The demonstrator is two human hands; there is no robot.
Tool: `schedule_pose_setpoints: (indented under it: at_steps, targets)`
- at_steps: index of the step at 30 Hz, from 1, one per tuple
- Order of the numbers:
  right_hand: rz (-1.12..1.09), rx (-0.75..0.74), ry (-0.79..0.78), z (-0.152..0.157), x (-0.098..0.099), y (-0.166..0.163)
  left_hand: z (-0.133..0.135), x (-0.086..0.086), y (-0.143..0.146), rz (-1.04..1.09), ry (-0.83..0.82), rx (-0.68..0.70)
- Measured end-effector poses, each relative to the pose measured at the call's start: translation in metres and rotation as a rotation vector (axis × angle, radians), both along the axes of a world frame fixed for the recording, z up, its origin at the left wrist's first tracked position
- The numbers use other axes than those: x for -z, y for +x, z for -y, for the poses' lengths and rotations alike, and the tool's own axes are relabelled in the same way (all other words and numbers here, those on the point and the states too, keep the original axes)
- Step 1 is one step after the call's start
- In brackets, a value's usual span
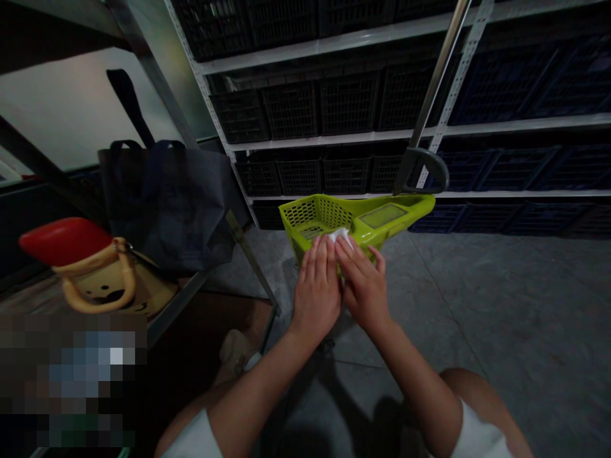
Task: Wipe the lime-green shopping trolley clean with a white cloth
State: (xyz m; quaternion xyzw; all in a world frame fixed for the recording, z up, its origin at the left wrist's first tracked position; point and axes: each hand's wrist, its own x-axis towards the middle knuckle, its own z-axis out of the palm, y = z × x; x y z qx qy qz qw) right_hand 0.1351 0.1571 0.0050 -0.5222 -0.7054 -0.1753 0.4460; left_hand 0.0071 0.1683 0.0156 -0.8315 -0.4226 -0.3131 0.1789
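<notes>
A yellow-green plastic basket with a perforated wall stands in front of me, its long tapering body running back to the right. A crumpled white tissue lies on its near rim. My left hand has its fingers straight and close together, the tips on the tissue's left edge. From the right, my right hand presses the tissue with its fingertips, the little finger held apart. My two hands almost touch. Both thumbs are mostly hidden. A grey rectangular panel is set into the body's top.
Behind stand white metal shelves with dark crates. A metal pole with a dark handle loop rises back right. To the left, a rack holds a dark tote bag and a red-and-tan bag. Grey floor extends right.
</notes>
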Motion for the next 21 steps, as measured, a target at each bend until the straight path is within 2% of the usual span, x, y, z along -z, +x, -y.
schedule_pose_setpoints:
  at_steps: [3, 6, 8, 10, 13, 15, 18, 21]
  targets:
    - [0.014, -0.06, 0.007, 0.005, -0.001, -0.011, -0.001, 0.001, -0.002, 0.005, -0.007, 0.005]
    - [0.081, -0.079, 0.009, -0.003, 0.002, 0.014, 0.0, -0.002, -0.005, -0.015, -0.015, 0.012]
    - [0.061, -0.008, 0.033, -0.012, 0.005, 0.04, 0.001, -0.004, -0.007, -0.032, -0.012, 0.011]
    - [-0.027, 0.122, 0.07, -0.02, 0.007, 0.062, 0.002, -0.006, -0.008, -0.039, -0.013, 0.011]
    - [-0.122, 0.254, 0.083, -0.02, 0.007, 0.065, 0.003, -0.006, -0.008, -0.04, -0.019, 0.007]
    - [-0.081, 0.181, 0.048, -0.011, 0.003, 0.046, 0.003, -0.005, -0.008, -0.03, -0.019, 0.006]
    - [0.033, -0.06, -0.029, 0.004, -0.003, 0.008, 0.002, -0.002, -0.007, 0.007, -0.014, 0.019]
    - [0.078, -0.137, -0.055, 0.008, -0.005, 0.001, 0.001, -0.001, -0.008, 0.014, -0.013, 0.02]
